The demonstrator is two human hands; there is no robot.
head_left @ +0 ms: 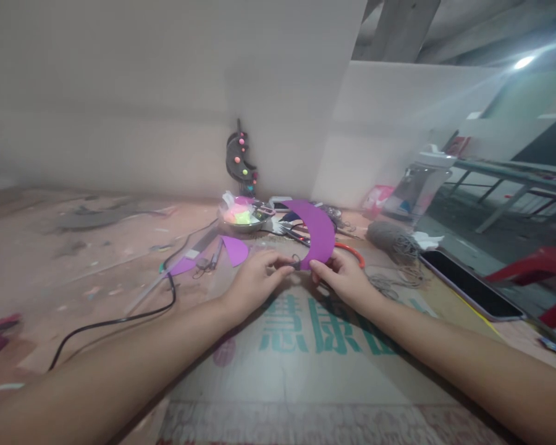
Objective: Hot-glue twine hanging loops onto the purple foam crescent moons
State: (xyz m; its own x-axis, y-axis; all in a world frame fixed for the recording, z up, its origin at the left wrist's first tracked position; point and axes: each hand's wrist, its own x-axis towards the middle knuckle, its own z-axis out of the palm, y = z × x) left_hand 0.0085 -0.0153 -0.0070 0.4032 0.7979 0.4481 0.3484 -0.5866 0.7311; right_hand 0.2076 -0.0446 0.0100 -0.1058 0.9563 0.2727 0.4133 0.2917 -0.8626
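Note:
A purple crescent-shaped foam cutout (319, 232) stands upright over a cardboard sheet (306, 358) with green printed characters. My right hand (345, 278) pinches its lower tip. My left hand (257, 278) is closed in a pinch right beside that tip, on a thin dark thread or wire (295, 262) that I can barely make out. The two hands nearly touch.
A metal bowl (241, 217) of bright pompoms sits behind the hands, with purple scraps (235, 250), a black cable (120, 318), a grey yarn ball (391, 240) and a phone (472, 285) at the right. A dark decorated crescent (239, 159) leans against the wall. A red chair (542, 272) stands far right.

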